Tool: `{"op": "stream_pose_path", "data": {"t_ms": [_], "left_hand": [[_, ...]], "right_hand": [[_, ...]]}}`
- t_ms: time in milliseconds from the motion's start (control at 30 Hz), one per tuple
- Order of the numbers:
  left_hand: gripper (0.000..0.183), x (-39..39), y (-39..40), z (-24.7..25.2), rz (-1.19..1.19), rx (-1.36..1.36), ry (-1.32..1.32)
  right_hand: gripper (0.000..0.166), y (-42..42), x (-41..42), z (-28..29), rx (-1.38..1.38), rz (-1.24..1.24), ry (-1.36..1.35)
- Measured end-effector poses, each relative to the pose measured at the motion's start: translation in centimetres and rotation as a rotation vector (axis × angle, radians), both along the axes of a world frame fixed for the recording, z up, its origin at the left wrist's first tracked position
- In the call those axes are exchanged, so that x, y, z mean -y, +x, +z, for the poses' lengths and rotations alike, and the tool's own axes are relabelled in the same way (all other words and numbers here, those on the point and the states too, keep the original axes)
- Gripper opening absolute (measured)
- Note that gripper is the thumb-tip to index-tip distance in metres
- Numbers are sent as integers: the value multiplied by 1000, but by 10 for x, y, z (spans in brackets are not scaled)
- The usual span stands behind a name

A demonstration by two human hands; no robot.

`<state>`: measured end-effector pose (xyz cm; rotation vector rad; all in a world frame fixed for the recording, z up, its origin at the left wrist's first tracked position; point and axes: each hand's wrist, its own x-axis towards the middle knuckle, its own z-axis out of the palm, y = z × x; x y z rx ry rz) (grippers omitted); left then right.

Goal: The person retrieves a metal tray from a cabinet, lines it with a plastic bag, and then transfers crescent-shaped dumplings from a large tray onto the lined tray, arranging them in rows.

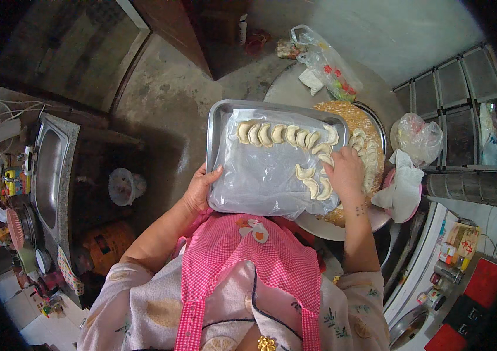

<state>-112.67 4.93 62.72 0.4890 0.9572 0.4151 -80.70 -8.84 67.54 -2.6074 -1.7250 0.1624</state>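
My left hand (199,188) grips the left edge of a rectangular metal tray (216,127), its thumb over the rim. Clear plastic film (259,175) lines the tray. A row of crescent-shaped dumplings (278,133) lies along the tray's far side, and several more dumplings (313,187) are scattered at its right. My right hand (347,171) is over the tray's right edge with its fingers curled, close against a dumpling (326,159); the fingertips are partly hidden, so a hold on it cannot be made out. Beyond that edge, more dumplings (369,164) rest on a round woven mat (373,127).
A round table (281,85) stands under the mat, with a plastic bag (325,66) at its far side. To the right are a white cloth (406,188) and another plastic bag (418,137). At left stand a sink (53,171), a bucket (123,186) and an orange gas cylinder (106,245).
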Motion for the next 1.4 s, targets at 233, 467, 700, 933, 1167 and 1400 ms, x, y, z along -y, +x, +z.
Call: {"op": "stream_pose_path", "data": {"t_ms": [233, 467, 700, 933, 1167, 1400], "left_hand": [[41, 1, 0, 1, -1, 18, 12], [35, 1, 0, 3, -2, 4, 5], [38, 2, 0, 3, 12, 10, 4], [38, 0, 2, 10, 25, -1, -11], [38, 0, 3, 14, 20, -22, 8], [36, -2, -2, 2, 1, 15, 12]], "right_hand": [[27, -6, 3, -9, 22, -33, 81], [22, -7, -1, -6, 35, -29, 70], [23, -5, -5, 7, 6, -5, -8], [29, 1, -16, -1, -54, -4, 163], [29, 5, -16, -9, -149, 40, 89], [25, 7, -22, -12, -119, 142, 58]]}}
